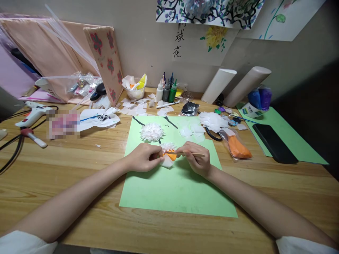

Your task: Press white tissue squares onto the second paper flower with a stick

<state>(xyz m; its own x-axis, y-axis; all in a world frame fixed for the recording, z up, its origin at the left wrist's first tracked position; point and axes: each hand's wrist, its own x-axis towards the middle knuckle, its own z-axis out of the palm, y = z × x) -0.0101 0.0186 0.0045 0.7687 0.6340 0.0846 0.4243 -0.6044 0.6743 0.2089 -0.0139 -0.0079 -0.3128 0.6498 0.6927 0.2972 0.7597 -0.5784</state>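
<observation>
White sleeves (26, 243) lie closest, by the tabletop's (79, 197) near edge. Near the middle of the green sheet (172, 197) sits orange clay (171, 156) with white petals (168, 146). The right hand (197, 160) grips a thin stick (200, 155) over it; the left hand (144, 157) curls beside it, whether pinching anything cannot be told. A white flower (152, 132) lies toward the sheet's far left corner, a glue gun (33, 113) near the tabletop's left edge.
</observation>
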